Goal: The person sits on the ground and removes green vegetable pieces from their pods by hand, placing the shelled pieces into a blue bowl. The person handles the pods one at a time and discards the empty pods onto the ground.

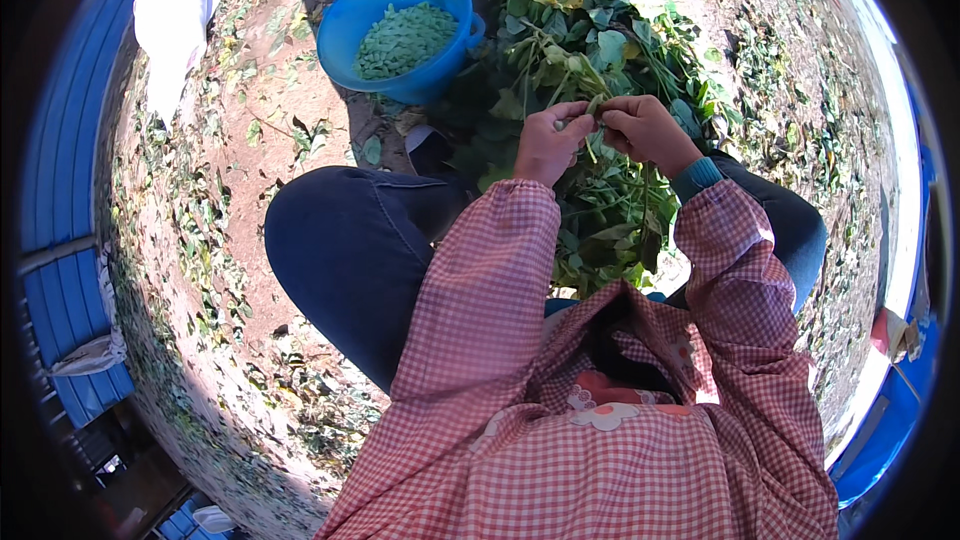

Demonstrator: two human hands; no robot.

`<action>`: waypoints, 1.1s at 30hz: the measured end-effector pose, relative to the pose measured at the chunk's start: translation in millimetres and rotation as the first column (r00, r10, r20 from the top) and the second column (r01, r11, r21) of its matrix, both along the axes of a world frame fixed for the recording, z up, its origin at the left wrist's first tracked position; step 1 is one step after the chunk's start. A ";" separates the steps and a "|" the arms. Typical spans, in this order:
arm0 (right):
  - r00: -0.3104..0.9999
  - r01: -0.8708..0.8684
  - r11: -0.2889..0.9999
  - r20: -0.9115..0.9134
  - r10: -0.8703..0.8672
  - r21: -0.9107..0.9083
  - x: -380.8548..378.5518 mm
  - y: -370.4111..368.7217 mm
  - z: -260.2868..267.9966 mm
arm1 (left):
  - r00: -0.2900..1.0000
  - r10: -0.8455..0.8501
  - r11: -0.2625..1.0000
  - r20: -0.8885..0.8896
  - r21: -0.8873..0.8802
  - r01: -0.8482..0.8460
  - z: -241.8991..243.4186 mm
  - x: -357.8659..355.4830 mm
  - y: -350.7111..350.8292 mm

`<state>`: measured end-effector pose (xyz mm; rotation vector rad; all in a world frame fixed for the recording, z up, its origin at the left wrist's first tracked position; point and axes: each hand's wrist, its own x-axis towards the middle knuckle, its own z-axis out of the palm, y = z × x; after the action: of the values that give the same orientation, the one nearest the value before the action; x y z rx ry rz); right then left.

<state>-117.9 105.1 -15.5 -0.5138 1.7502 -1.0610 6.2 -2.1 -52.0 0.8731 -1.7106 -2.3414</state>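
My left hand [551, 141] and my right hand [649, 133] meet above my lap, their fingertips pinching a green bean pod [594, 103] between them. More pods [566, 64] hang on a cut plant stem just beyond the fingers. Leafy bean plants [611, 45] lie heaped under and past my hands, reaching down between my legs. To the upper left of my hands stands a blue plastic basin [337, 52] with a side handle, holding a pile of pale green shelled beans [405, 40].
My bent knees [337, 255] flank the plant heap. Fallen leaves [199, 262] litter the bare soil around me. A white sack [174, 22] lies at the upper left, near a blue corrugated metal wall [64, 120]. Blue sheeting [885, 427] shows at the lower right.
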 end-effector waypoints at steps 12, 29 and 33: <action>0.966 0.058 0.998 0.253 -0.049 -0.029 -5.8 4.4 2.3 | 0.992 -0.114 0.937 -0.048 -0.336 0.092 -7.5 1.7 -8.9; 0.987 -0.102 0.994 0.116 0.107 -0.046 -8.3 4.0 -0.3 | 0.989 -0.147 0.766 0.012 -0.632 0.121 1.1 0.5 -8.5; 0.944 -0.208 0.976 -0.275 0.182 -0.070 1.7 -0.4 -2.3 | 0.999 -0.037 0.831 -0.031 -0.556 0.013 -4.0 -1.2 -4.5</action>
<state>-116.3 104.8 -17.8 -0.9096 1.8400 -0.9734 5.1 -6.6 -56.0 0.6818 -2.2146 -1.6810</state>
